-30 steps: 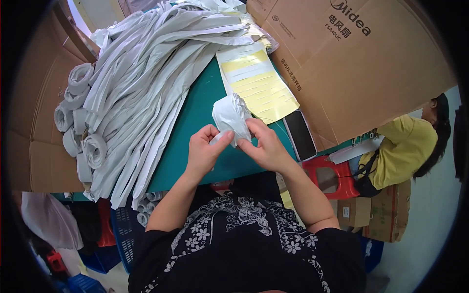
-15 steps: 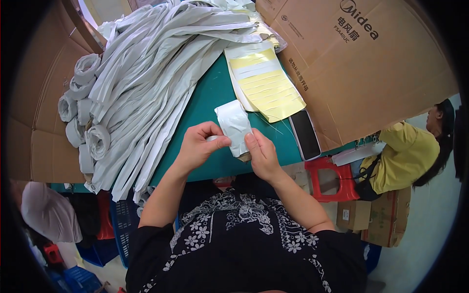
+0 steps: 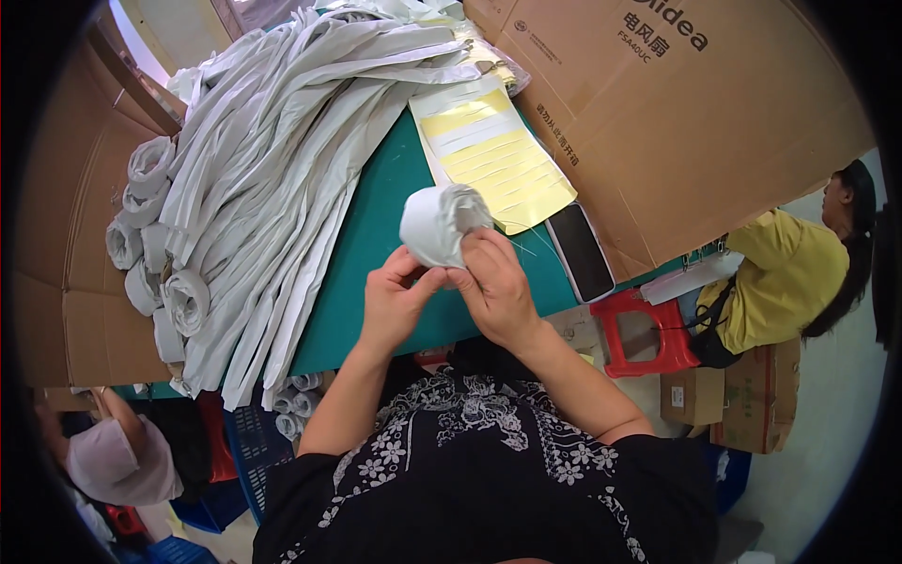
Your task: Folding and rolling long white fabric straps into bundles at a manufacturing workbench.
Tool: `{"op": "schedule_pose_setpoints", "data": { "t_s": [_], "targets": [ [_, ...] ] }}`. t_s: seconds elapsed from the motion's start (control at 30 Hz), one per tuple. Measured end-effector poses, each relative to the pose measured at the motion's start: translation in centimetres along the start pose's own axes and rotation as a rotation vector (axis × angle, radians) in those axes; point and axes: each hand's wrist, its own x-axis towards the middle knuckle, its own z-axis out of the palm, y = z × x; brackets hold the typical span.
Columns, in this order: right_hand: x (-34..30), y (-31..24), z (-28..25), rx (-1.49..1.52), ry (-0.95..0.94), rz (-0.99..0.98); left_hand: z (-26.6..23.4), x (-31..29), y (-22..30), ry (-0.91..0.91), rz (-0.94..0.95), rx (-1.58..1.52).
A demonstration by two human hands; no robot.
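Between my two hands, raised over the green tabletop [image 3: 390,160], is a rolled white fabric strip [image 3: 430,226], its coiled end facing up and to the right. My left hand [image 3: 395,296] grips the roll's lower left side with thumb and fingers. My right hand [image 3: 500,287] wraps its lower right side, and the two thumbs nearly meet beneath it. Long white strips [image 3: 282,179] lie heaped to the left. Several finished-looking rolls [image 3: 186,303] are stacked at that heap's left edge. Beyond the hands rests a yellow-and-white label sheet [image 3: 503,169].
A dark-screened phone [image 3: 581,254] lies at the table's right edge, against a large cardboard box [image 3: 676,122]. More cardboard [image 3: 103,235] stands on the left. A person in yellow [image 3: 780,277] sits at the right by a red stool [image 3: 644,334]; another person [image 3: 122,456] is at lower left.
The roll has been turned so its coiled end shows. My right hand has shifted further around it, and both hands have come closer together.
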Motion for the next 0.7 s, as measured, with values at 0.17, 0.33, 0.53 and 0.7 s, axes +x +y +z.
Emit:
{"op": "schedule_pose_setpoints", "data": {
  "t_s": [0.17,0.33,0.53,0.7],
  "targets": [
    [1.4,-0.2,-1.8,-0.009,-0.222,-0.131,-1.2,-0.3,-2.8,-0.153,-0.149,-0.547],
    [2.1,-0.6,-2.0,0.197,-0.184,-0.018,-1.2,-0.2,-3.3,-0.191,-0.035,-0.687],
    [1.9,-0.8,-1.2,0.25,-0.101,0.027,-1.1,-0.3,-3.6,-0.264,-0.118,-0.829],
    [1.0,-0.9,-0.3,0.278,0.011,-0.006,-1.3,-0.5,-3.7,-0.3,-0.159,-0.842]
  ]
}}
